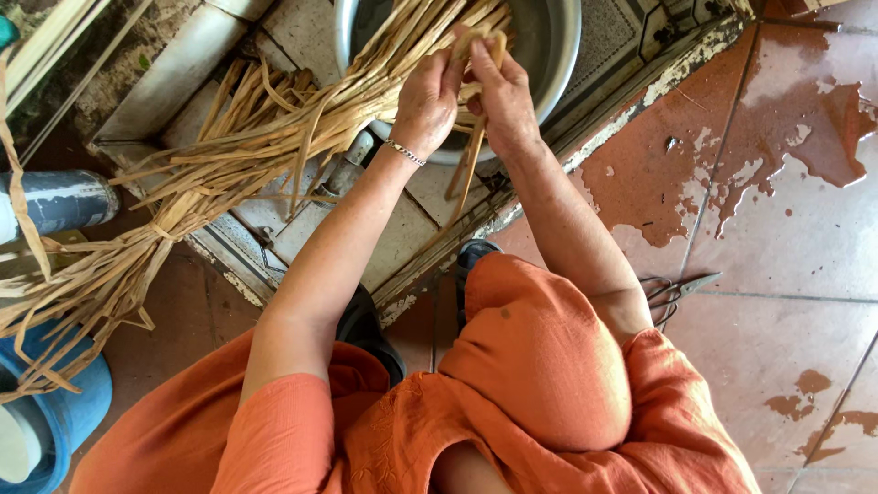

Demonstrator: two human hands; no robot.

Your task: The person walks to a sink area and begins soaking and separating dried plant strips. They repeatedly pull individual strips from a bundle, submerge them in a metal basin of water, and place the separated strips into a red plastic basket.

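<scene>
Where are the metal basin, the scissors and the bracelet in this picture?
metal basin (pixel 554 55): head view, on its right inner wall.
scissors (pixel 675 291): head view, near the pivot, on the wet tiles.
bracelet (pixel 404 153): head view, on the chain across the left wrist.

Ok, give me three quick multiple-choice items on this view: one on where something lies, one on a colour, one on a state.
1. Where do the metal scissors lie?
A. in the basin
B. on the tiled floor by the person's right arm
C. on the blue bucket

2. What colour is the person's clothing?
A. orange
B. green
C. white

3. How do the red floor tiles look?
A. wholly dry
B. partly wet, with dark patches
C. covered with cloth

Answers: 1 B, they rest on a tile beside the elbow. 2 A, sleeves and lap are orange. 3 B, dark wet patches spread over them. The left hand and right hand pinch a tan dried-leaf strip over the round metal basin.
</scene>
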